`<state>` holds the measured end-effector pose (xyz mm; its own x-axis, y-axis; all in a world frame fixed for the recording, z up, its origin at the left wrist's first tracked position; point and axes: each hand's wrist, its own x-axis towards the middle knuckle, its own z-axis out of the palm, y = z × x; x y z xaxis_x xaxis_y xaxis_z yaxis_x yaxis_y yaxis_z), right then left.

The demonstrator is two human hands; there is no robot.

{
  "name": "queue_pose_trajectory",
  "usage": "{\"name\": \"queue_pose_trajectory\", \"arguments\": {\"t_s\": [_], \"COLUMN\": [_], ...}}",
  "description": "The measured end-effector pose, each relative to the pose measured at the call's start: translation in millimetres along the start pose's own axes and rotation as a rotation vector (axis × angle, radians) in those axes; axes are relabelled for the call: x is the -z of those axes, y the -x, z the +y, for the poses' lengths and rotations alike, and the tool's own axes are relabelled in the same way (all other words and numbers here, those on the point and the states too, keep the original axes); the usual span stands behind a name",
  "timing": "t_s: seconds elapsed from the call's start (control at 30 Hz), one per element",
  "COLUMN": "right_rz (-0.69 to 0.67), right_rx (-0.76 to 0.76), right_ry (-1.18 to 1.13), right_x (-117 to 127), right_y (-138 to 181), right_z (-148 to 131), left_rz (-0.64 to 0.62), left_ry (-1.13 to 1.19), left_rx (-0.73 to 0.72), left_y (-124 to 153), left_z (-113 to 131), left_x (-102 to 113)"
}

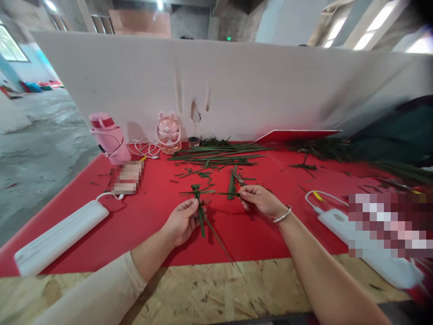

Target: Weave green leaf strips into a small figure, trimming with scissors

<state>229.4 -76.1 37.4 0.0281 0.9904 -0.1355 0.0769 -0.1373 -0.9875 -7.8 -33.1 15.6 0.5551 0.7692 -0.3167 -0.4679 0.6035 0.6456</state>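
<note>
My left hand (184, 219) is closed, pinching a small knotted piece of green leaf strips (196, 192) with ends sticking out to the sides and long tails hanging below. To its right, my right hand (255, 197) is closed on a thin green leaf strip (228, 193) that points toward the left hand. A metal tool with narrow blades (238, 177), like scissors, juts up from beside the right fingers; whether they hold it is hidden. Just behind lies a wider flat leaf piece (232, 186). Short leaf scraps (204, 174) are scattered beyond both hands.
Long green leaves (219, 155) lie across the red tabletop (152, 234). A pink bottle (108, 137) and a clear pink jug (168, 135) stand at back left. White bars (62, 237) flank my arms, a second (365, 246) at right. A white partition (237, 85) rises behind.
</note>
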Motion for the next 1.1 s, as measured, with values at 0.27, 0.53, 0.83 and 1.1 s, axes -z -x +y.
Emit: {"name": "queue_pose_trajectory", "arguments": {"t_s": [0.27,0.53,0.83,1.1], "right_rz": [0.062,-0.234,0.419,0.523], "right_rx": [0.010,-0.147,0.420,0.403], "right_ry": [0.096,0.014,0.414,0.813], "right_x": [-31.8,-62.7,-40.6,-30.4], "right_y": [-4.7,0.4,-8.9,-9.5], "right_z": [0.1,2.8,9.4,21.7], "left_rz": [-0.104,-0.019,0.059,0.082], "left_ry": [0.083,0.064,0.076,0.084], "left_rx": [0.036,-0.019,0.001,0.030], "left_y": [1.6,-0.3,2.7,3.6], "left_z": [4.9,5.5,5.3,3.0], "left_x": [1.8,0.2,-0.1,-4.3]}}
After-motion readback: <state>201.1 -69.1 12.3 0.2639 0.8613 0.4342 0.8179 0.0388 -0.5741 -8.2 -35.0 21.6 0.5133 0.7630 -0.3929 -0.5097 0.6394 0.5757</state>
